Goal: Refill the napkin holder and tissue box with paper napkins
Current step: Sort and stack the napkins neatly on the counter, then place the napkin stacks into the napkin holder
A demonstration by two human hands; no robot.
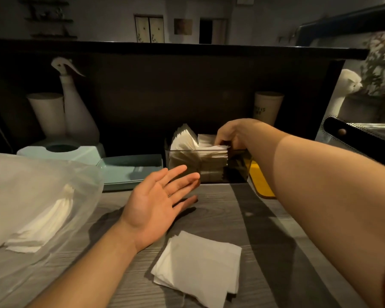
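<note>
A clear smoked napkin holder [236, 170] stands at the back of the counter, packed with white folded napkins [187, 138]. My right hand [229, 134] reaches into its top, its fingers curled down onto the right-hand stack of napkins. My left hand [158, 201] hovers palm-up with fingers spread, just in front of the holder's left side, holding nothing. A small pile of loose napkins [200, 267] lies on the counter near me. A clear plastic bag [31, 174] holding more napkins [42, 225] lies at the left. A pale green tissue box [82, 152] sits behind it.
A pale green tray [129, 172] lies left of the holder. A white spray bottle [76, 107] and a white cup [47, 114] stand at the back left, a beige cup [268, 107] at the back right. A yellow board [260, 181] lies right of the holder.
</note>
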